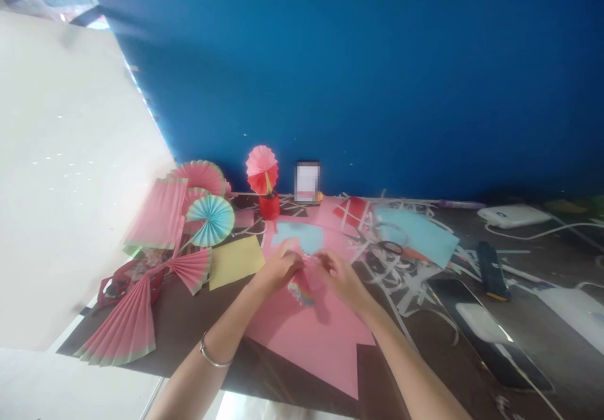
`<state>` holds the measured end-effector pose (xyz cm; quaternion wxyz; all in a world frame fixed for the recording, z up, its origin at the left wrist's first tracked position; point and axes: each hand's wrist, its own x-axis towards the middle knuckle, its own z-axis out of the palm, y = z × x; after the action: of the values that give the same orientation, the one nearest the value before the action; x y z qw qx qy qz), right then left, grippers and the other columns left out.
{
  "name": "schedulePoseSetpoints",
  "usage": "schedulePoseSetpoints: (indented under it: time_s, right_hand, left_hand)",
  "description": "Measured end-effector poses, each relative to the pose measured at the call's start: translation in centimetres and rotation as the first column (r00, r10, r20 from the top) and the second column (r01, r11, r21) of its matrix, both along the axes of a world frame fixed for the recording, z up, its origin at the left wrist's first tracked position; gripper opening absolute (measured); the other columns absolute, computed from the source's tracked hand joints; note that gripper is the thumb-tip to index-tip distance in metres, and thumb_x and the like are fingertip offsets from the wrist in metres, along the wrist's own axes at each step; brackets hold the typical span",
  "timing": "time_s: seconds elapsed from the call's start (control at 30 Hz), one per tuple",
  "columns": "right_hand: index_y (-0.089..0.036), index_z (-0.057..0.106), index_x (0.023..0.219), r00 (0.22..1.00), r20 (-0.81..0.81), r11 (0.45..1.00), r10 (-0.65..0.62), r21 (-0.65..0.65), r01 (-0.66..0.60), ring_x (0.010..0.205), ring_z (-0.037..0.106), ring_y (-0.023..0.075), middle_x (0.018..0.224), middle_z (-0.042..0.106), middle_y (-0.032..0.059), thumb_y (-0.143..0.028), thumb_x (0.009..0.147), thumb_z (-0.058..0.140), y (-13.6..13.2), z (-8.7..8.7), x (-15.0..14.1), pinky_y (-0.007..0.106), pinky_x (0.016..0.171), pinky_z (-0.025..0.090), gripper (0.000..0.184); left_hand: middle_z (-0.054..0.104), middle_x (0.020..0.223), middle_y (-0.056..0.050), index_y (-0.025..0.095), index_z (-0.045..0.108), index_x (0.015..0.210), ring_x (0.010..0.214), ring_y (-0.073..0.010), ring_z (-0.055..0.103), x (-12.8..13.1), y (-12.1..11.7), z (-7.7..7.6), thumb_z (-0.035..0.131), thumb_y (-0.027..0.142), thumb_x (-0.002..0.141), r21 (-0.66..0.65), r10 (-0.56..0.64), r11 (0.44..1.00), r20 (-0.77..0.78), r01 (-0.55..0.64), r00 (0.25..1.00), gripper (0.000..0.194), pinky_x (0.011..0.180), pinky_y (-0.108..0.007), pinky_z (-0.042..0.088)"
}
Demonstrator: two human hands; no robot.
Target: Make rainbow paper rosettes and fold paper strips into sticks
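Observation:
My left hand (282, 265) and my right hand (340, 276) meet over the middle of the table, both with bent fingers. Between them is a small piece of pleated paper (301, 293), pink with pale, multicoloured edges. The fingers of each hand close on its upper part, which they partly hide. Below lies a large sheet of pink paper (321, 351), flat on the dark table. Just beyond my fingers, a light blue sheet (299, 234) rests on pink paper. A yellow sheet (236, 261) lies left of my left hand.
Pleated pink fans (125, 325) and a blue paper rosette (210, 220) crowd the left side. A red pot (269, 206) holds a pink paper rosette (262, 167) near the blue wall (358, 80). White paper strips (403, 281), a phone (491, 338) and a box cutter (492, 271) lie right.

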<state>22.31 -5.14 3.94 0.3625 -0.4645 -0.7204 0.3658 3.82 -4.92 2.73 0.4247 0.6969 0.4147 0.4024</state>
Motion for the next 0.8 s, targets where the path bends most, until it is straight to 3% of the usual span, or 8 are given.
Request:
schedulePoseSetpoints:
  time_s: [0.13, 0.3, 0.43, 0.6, 0.8]
  right_hand:
    - [-0.019, 0.050, 0.081, 0.996, -0.006, 0.996, -0.088, 0.011, 0.088, 0.063, 0.052, 0.0137, 0.072, 0.056, 0.0008, -0.047, 0.082, 0.048, -0.1, -0.3, -0.3, 0.027, 0.058, 0.044, 0.028]
    - [-0.020, 0.049, 0.091, 0.995, -0.091, 0.970, 0.045, -0.235, -0.066, 0.068, 0.059, 0.0150, 0.082, 0.061, 0.0021, -0.047, 0.077, 0.056, -0.8, -0.7, -1.5, 0.030, 0.061, 0.047, 0.032]
    - [-0.018, 0.048, 0.097, 0.972, -0.225, 0.939, 0.064, -0.316, -0.135, 0.076, 0.062, 0.0170, 0.087, 0.064, 0.0041, -0.034, 0.072, 0.062, -0.4, -1.7, -1.6, 0.033, 0.068, 0.048, 0.033]
    - [-0.017, 0.052, 0.093, 0.963, -0.269, 0.922, 0.025, -0.366, -0.126, 0.074, 0.061, 0.0163, 0.083, 0.063, 0.0028, -0.028, 0.068, 0.065, 0.2, -2.0, -1.1, 0.032, 0.068, 0.048, 0.031]
    - [-0.015, 0.058, 0.087, 0.917, -0.376, 0.874, 0.129, -0.394, -0.285, 0.081, 0.061, 0.0184, 0.087, 0.065, 0.0060, -0.036, 0.066, 0.069, 0.6, -1.4, -0.8, 0.032, 0.071, 0.046, 0.031]
  left_hand:
    - [0.049, 0.114, -0.008, 0.020, 0.064, 0.083, 0.094, -0.0187, 0.054, -0.4, 0.1, -0.2, 0.050, 0.027, 0.082, 0.131, -0.001, 0.991, -0.030, 0.005, 1.000, 0.016, 0.093, -0.035, 0.040]
    - [0.059, 0.092, -0.007, 0.021, 0.066, 0.080, 0.090, -0.0211, 0.053, -0.3, 0.5, -0.6, 0.052, 0.030, 0.082, 0.189, -0.022, 0.981, -0.087, 0.039, 0.996, 0.016, 0.086, -0.035, 0.041]
    - [0.061, 0.081, -0.007, 0.022, 0.068, 0.079, 0.090, -0.0227, 0.049, -0.2, 0.7, -0.7, 0.050, 0.032, 0.083, 0.253, 0.049, 0.967, -0.146, -0.011, 0.988, 0.021, 0.087, -0.036, 0.037]
    - [0.062, 0.080, -0.006, 0.023, 0.068, 0.078, 0.085, -0.0216, 0.049, 0.1, 0.2, -0.3, 0.052, 0.032, 0.082, 0.213, 0.133, 0.971, -0.117, -0.106, 0.984, 0.019, 0.084, -0.034, 0.036]
    - [0.061, 0.080, -0.005, 0.019, 0.065, 0.080, 0.070, -0.0157, 0.053, 0.5, -0.3, 0.2, 0.051, 0.031, 0.081, 0.104, 0.147, 0.985, -0.092, -0.137, 0.985, 0.019, 0.065, -0.026, 0.041]
